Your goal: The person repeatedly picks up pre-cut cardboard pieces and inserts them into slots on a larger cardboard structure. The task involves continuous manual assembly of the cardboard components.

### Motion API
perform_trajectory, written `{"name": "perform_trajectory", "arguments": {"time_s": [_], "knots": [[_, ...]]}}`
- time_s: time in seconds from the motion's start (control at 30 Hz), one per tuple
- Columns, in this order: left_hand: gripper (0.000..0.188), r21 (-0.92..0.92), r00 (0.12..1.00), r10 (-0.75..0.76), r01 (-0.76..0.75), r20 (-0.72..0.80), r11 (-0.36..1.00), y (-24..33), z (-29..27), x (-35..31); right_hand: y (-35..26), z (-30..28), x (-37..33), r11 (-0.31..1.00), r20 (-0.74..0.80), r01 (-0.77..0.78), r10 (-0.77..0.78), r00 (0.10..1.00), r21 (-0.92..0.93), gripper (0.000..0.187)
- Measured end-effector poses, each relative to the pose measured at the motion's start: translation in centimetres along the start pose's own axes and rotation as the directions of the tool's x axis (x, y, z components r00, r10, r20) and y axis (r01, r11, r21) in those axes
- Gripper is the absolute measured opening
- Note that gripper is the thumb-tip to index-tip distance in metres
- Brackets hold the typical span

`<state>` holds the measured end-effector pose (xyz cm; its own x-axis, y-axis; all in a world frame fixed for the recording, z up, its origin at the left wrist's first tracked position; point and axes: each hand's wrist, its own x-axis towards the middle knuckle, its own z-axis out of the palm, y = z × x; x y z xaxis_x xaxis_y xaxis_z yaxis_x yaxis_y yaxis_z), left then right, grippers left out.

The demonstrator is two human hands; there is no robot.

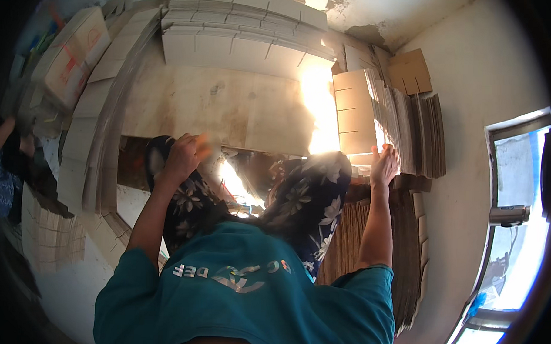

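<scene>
looking down in the head view — past a teal shirt (240, 316) and flowered trousers (311, 200), with both knees bent at the near edge of a wide, pale, stained surface (229, 107).

just beside the left knee, the left hand (184, 158), raised, with fingers bent and next to something orange (204, 146); too blurred to tell whether held or worn, or how far open.

out to the right, the right hand (385, 168), turned upward at the near end of a stack of slotted cardboard sheets (353, 114), with thumb and fingers a little apart; hard to tell whether just touching the sheets or gripping one.

at the right side of the surface, that same stack, with slits in the front sheet and edges layered off to the right. beyond it, against the wall, a loose brown cardboard piece (409, 70). along the far edge, long layered cardboard (231, 46); down the left side, another row of cardboard (102, 87), near a carton with red tape (73, 56). below the right hand, a darker brown stack (376, 242).

at the left rim, partly in shadow, another person (2, 174) in blue. on the right, a bright window (519, 241).
</scene>
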<state>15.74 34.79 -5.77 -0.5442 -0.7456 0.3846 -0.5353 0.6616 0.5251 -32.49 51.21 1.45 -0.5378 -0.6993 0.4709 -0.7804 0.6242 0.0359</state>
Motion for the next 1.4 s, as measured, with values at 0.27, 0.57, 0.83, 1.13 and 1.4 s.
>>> {"name": "perform_trajectory", "arguments": {"time_s": [0.27,0.57,0.83,1.13,1.4], "knots": [[0.027,-0.008,0.995,-0.102,0.101,-0.025,0.995,0.5,-1.0,1.6,5.4,17.9,3.5,0.943,0.096,-0.068,0.038,0.995,0.326,0.081],[0.03,0.052,0.981,-0.156,0.15,0.119,0.987,-1.2,0.8,3.8,13.2,25.0,5.8,0.72,0.445,-0.316,0.01,0.895,0.618,0.069],[0.025,-0.055,0.992,-0.099,0.103,0.072,0.993,-0.3,3.3,6.1,7.7,13.0,7.4,0.864,0.396,-0.341,0.186,0.899,0.369,0.03],[0.027,-0.077,0.996,-0.091,0.092,0.009,0.993,0.0,0.7,7.4,3.2,2.7,9.3,0.745,-0.043,-0.36,0.461,0.886,0.561,0.031],[0.038,-0.061,0.993,0.042,-0.049,-0.112,0.997,-0.2,1.6,13.3,-5.2,1.3,9.9,0.164,-0.067,0.037,0.185,0.98,0.986,0.021]]}}
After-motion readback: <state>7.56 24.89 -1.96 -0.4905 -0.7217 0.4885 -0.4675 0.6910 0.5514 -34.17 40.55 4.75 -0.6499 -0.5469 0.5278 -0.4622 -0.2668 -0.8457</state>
